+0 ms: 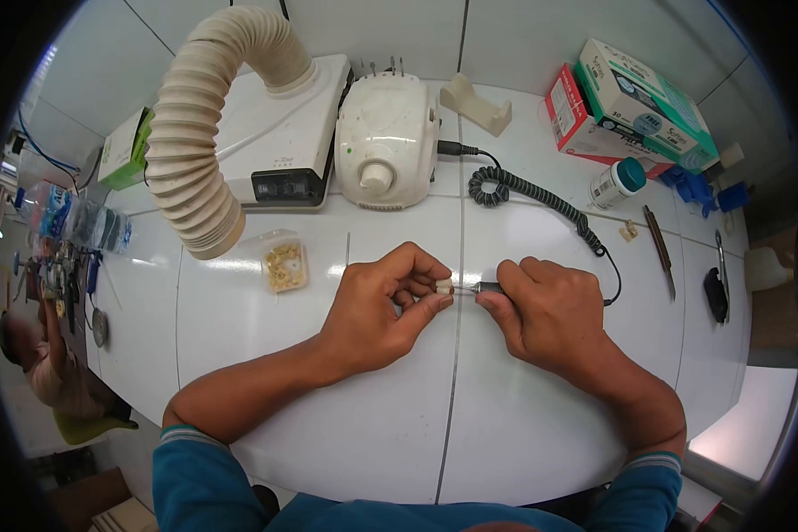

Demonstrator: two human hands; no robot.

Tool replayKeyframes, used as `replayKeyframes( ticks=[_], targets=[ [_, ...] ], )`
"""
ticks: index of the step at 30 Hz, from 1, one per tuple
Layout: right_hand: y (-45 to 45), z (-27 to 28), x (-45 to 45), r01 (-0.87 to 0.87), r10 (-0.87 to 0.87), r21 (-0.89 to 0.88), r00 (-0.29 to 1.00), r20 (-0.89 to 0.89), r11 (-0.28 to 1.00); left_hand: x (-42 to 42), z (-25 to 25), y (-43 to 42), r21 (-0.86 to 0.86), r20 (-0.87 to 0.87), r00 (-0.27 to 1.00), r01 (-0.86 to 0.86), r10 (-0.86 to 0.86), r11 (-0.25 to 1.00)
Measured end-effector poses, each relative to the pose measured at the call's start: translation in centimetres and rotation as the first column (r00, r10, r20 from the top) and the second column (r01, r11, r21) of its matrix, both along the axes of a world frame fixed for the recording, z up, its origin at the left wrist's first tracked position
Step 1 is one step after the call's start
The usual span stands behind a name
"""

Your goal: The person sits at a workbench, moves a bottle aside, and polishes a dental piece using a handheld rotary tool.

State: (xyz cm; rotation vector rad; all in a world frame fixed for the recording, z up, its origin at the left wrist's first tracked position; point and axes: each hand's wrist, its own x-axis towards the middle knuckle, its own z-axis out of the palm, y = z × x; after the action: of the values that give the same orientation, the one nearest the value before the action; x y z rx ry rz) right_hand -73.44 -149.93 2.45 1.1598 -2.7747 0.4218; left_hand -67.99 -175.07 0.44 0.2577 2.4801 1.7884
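The left hand point(374, 306) pinches a small pale piece point(444, 286) between thumb and fingers at centre, apparently to steady it at the tip of the handpiece point(488, 287), gripped by the right hand point(554, 309). The coiled cord point(554, 205) lies beyond, presumably for slack. Far right, lettering on the green-and-white carton point(643, 102) seems to begin "Sof".
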Motion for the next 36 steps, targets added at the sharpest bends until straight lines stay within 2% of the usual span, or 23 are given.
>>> replayKeyframes(
  ticks=[36],
  targets=[
    [-0.38, 0.22, 0.04, -0.010, 0.009, 0.049, 1.000, 0.022, 0.999, -0.30, 0.37, 0.40, -0.030, 0.042, 0.998, -0.038, 0.039, 0.999]
  ],
)
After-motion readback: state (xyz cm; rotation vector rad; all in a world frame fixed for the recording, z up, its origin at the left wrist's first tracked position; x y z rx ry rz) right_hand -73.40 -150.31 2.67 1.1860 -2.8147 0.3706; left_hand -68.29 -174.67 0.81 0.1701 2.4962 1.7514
